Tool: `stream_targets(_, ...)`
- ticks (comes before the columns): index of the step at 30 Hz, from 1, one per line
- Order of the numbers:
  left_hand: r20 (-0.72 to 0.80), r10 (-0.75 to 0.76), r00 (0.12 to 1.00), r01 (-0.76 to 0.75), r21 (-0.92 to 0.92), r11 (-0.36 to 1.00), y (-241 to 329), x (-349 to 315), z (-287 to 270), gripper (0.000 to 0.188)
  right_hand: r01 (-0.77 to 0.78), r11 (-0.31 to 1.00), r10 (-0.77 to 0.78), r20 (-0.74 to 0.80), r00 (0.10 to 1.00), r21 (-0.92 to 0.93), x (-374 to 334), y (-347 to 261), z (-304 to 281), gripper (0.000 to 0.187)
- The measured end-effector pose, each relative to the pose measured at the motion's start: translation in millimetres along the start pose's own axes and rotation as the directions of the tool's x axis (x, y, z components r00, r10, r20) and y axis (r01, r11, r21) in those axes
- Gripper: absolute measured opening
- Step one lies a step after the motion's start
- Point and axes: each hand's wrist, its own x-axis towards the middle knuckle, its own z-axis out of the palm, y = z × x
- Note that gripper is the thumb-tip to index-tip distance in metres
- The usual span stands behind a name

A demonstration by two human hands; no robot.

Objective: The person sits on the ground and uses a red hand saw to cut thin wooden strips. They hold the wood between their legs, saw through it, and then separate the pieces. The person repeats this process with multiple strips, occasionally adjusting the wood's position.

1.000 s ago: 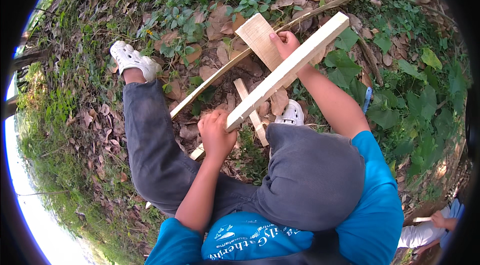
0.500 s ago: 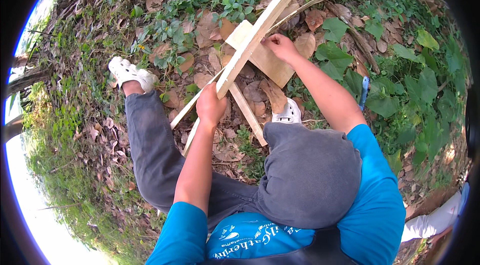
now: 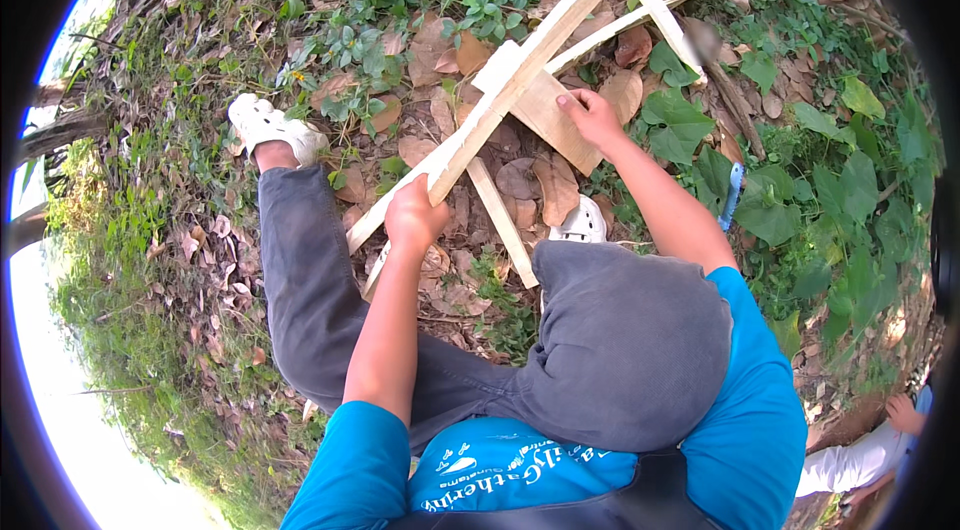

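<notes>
bar (image 3: 513, 90) of pale wood, lower end clasped in left hand (image 3: 415, 217), slanting up and right across flat board (image 3: 557, 127). right hand (image 3: 597, 120) closed on board's right edge, thumb uppermost; fingers partly hidden. narrow strip (image 3: 502, 225) on leaf litter (image 3: 455, 298), just right of left hand. white shoe (image 3: 581, 222) near board's lower corner.

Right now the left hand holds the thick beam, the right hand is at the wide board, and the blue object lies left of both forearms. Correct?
Not quite: the head view shows the blue object to the right of the right forearm. The rest stands: the left hand holds the thick beam and the right hand is at the wide board.
</notes>
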Motion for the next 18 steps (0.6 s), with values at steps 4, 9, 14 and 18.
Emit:
stream_targets(4, 0.043, -0.061, 0.997, 0.06, 0.02, 0.998, -15, -14, 6, 0.032, -0.024, 0.989, 0.045, -0.142, 0.989, 0.146, 9, 9, -14, 0.045)
stream_targets(9, -0.053, -0.028, 0.998, 0.025, -0.052, 0.998, -35, -8, 22, 0.037, -0.127, 0.992, 0.127, -0.064, 0.99, 0.004, 15, 13, -28, 0.052)
stream_targets(14, -0.136, 0.144, 0.98, -0.155, -0.074, 0.985, -49, -6, 36, 0.039, -0.193, 0.981, 0.191, -0.059, 0.98, -0.022, 10, 8, -27, 0.057)
stream_targets(18, -0.145, 0.142, 0.979, -0.166, -0.17, 0.971, -47, -2, 43, 0.042, -0.044, 0.99, 0.025, -0.136, 0.99, -0.136, 5, 6, -25, 0.058)
